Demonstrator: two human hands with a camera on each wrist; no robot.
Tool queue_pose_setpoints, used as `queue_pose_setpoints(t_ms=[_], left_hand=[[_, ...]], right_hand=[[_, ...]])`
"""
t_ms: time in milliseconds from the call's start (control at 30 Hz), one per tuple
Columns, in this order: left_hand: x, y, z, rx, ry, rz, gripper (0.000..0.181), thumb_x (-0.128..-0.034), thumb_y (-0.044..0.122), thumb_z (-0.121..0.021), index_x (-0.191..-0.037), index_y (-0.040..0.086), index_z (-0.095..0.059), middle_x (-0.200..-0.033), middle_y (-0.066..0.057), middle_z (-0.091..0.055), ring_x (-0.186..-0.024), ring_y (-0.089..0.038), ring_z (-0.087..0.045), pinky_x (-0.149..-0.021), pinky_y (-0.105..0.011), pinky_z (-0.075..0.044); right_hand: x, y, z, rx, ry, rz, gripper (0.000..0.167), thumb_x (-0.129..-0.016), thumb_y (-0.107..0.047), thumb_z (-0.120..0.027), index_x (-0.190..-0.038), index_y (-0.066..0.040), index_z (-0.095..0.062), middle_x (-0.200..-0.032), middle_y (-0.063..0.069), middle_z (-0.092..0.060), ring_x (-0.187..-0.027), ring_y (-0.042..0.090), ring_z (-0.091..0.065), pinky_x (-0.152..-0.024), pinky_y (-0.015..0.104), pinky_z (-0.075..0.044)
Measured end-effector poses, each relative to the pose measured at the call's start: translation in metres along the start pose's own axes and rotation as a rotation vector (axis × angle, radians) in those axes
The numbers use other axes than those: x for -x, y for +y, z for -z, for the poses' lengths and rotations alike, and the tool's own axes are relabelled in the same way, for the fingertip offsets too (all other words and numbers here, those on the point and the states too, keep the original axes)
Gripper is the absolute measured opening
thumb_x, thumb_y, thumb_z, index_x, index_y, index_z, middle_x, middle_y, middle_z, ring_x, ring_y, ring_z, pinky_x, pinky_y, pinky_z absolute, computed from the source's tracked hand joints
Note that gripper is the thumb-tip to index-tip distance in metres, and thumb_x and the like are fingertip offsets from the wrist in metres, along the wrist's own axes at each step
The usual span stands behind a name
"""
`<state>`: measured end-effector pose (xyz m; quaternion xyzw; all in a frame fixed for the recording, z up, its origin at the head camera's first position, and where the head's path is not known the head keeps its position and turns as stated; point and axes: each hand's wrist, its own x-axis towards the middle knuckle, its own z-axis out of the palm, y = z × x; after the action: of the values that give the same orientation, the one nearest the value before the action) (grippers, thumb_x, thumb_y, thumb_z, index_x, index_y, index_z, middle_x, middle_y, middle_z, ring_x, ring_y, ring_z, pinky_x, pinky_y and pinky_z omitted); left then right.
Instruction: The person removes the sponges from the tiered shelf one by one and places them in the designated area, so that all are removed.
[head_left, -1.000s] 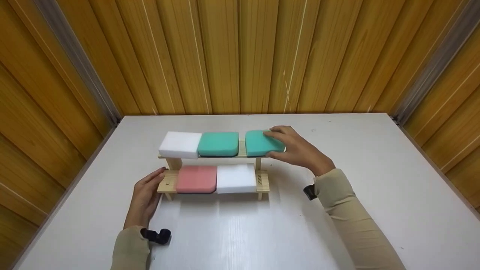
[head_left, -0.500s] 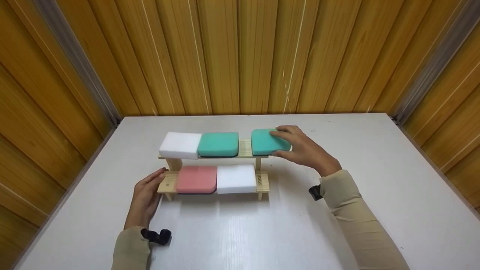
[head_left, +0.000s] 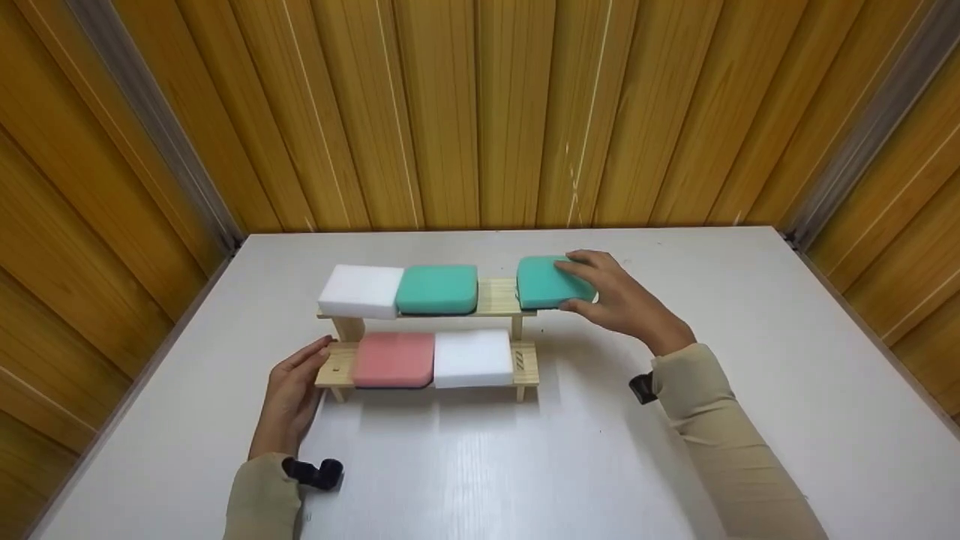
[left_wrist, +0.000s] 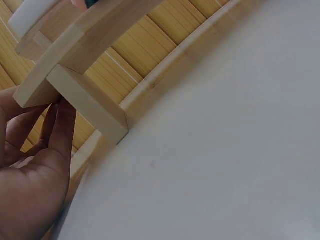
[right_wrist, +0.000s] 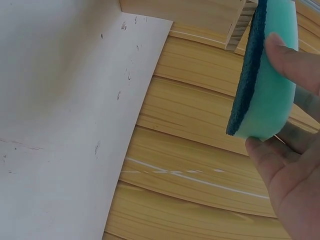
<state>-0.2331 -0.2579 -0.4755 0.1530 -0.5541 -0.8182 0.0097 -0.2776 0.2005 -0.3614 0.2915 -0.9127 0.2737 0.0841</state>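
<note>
A two-tier wooden rack (head_left: 496, 298) stands on the table. My right hand (head_left: 619, 300) grips a green sponge (head_left: 547, 281) at the upper tier's right end, partly past the edge; the right wrist view shows the thumb and fingers around the sponge (right_wrist: 277, 75), its dark scouring side facing the rack. Further left on that tier lie another green sponge (head_left: 437, 288) and a white one (head_left: 361, 289). The lower tier carries a pink sponge (head_left: 394, 358) and a white sponge (head_left: 473, 358). My left hand (head_left: 289, 394) pinches the lower tier's left end, as the left wrist view shows with the hand (left_wrist: 37, 170).
The white table (head_left: 450, 465) extends around the rack. Behind it and at both sides rise wood-patterned walls (head_left: 442, 112), with grey metal strips at the corners. A black wrist device (head_left: 313, 472) sits at my left sleeve, another (head_left: 642, 388) at my right.
My right hand has moved rightward with its green sponge, widening the gap to the other green one and bringing it partly off the rack's right end. My left hand has stayed in place.
</note>
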Motion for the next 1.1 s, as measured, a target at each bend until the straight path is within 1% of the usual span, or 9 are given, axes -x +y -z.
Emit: queue_pose_setpoints(t_ms=[133,200,333,433,533,633,833,1000,1100], left_hand=[[-0.001,0.0,0.0,0.029,0.002,-0.007,0.023,-0.089,0.002,-0.065,-0.106,0.016,-0.072,-0.106,0.006,-0.067,-0.103,-0.005,-0.064,-0.1,-0.022,-0.05],[0.0,0.0,0.0,0.039,0.002,-0.012,0.021,-0.0888,0.001,-0.065,-0.097,0.019,-0.074,-0.102,0.008,-0.068,-0.102,-0.005,-0.065,-0.1,-0.022,-0.05],[0.0,0.0,0.0,0.023,0.003,-0.017,0.023,-0.0893,0.002,-0.065,-0.104,0.017,-0.073,-0.105,0.008,-0.067,-0.104,-0.005,-0.063,-0.1,-0.022,-0.05],[0.001,0.001,-0.001,0.018,-0.002,-0.009,0.027,-0.0898,0.002,-0.064,-0.114,0.013,-0.069,-0.112,0.005,-0.065,-0.109,-0.006,-0.061,-0.101,-0.021,-0.049],[0.001,0.002,-0.002,0.026,-0.004,0.003,0.029,-0.0904,0.002,-0.063,-0.117,0.011,-0.068,-0.12,0.001,-0.061,-0.117,-0.01,-0.057,-0.102,-0.021,-0.048],[0.001,0.002,-0.002,0.021,-0.006,0.006,0.027,-0.0904,0.003,-0.063,-0.114,0.014,-0.07,-0.122,0.001,-0.061,-0.128,-0.015,-0.05,-0.102,-0.021,-0.048],[0.001,0.002,-0.003,-0.002,-0.006,-0.003,0.022,-0.0892,0.005,-0.066,-0.104,0.019,-0.072,-0.111,0.009,-0.065,-0.138,-0.02,-0.04,-0.101,-0.019,-0.048],[0.001,0.002,-0.003,-0.002,-0.011,0.008,0.022,-0.0879,0.006,-0.068,-0.105,0.019,-0.073,-0.11,0.01,-0.065,-0.137,-0.019,-0.042,-0.101,-0.019,-0.048],[0.001,0.003,-0.003,0.003,-0.008,0.015,0.021,-0.0875,0.006,-0.069,-0.101,0.021,-0.074,-0.107,0.011,-0.066,-0.127,-0.013,-0.051,-0.101,-0.02,-0.048]], right_hand=[[0.002,0.002,0.001,0.005,-0.003,-0.027,0.058,-0.088,-0.023,-0.072,-0.139,-0.007,-0.05,-0.145,0.019,-0.041,-0.135,0.036,-0.037,-0.109,0.053,-0.04],[0.002,0.003,0.001,0.009,-0.004,-0.039,0.058,-0.088,-0.023,-0.071,-0.139,-0.007,-0.05,-0.145,0.018,-0.04,-0.135,0.036,-0.036,-0.11,0.052,-0.04],[0.004,0.006,0.002,0.013,-0.003,-0.051,0.058,-0.088,-0.02,-0.071,-0.14,-0.006,-0.049,-0.146,0.019,-0.039,-0.136,0.037,-0.035,-0.11,0.055,-0.039],[0.005,0.009,0.001,0.009,0.006,-0.054,0.058,-0.088,-0.018,-0.071,-0.14,-0.005,-0.048,-0.147,0.019,-0.039,-0.136,0.038,-0.035,-0.109,0.056,-0.039],[0.006,0.012,0.001,0.011,0.026,-0.047,0.059,-0.087,-0.017,-0.071,-0.14,-0.005,-0.048,-0.146,0.019,-0.039,-0.135,0.038,-0.036,-0.109,0.056,-0.04],[0.008,0.015,0.0,0.015,0.05,-0.028,0.059,-0.086,-0.015,-0.072,-0.139,-0.004,-0.049,-0.145,0.02,-0.04,-0.135,0.039,-0.036,-0.108,0.055,-0.041],[0.009,0.02,0.0,0.016,0.078,-0.029,0.058,-0.086,-0.015,-0.073,-0.138,-0.003,-0.05,-0.145,0.02,-0.041,-0.136,0.038,-0.035,-0.109,0.054,-0.04],[0.011,0.023,-0.002,0.028,0.077,-0.056,0.058,-0.086,-0.014,-0.073,-0.138,-0.003,-0.05,-0.146,0.02,-0.039,-0.137,0.039,-0.033,-0.11,0.054,-0.039],[0.013,0.024,-0.004,0.032,0.069,-0.071,0.058,-0.087,-0.014,-0.072,-0.139,-0.003,-0.049,-0.147,0.02,-0.038,-0.138,0.039,-0.032,-0.11,0.055,-0.039]])
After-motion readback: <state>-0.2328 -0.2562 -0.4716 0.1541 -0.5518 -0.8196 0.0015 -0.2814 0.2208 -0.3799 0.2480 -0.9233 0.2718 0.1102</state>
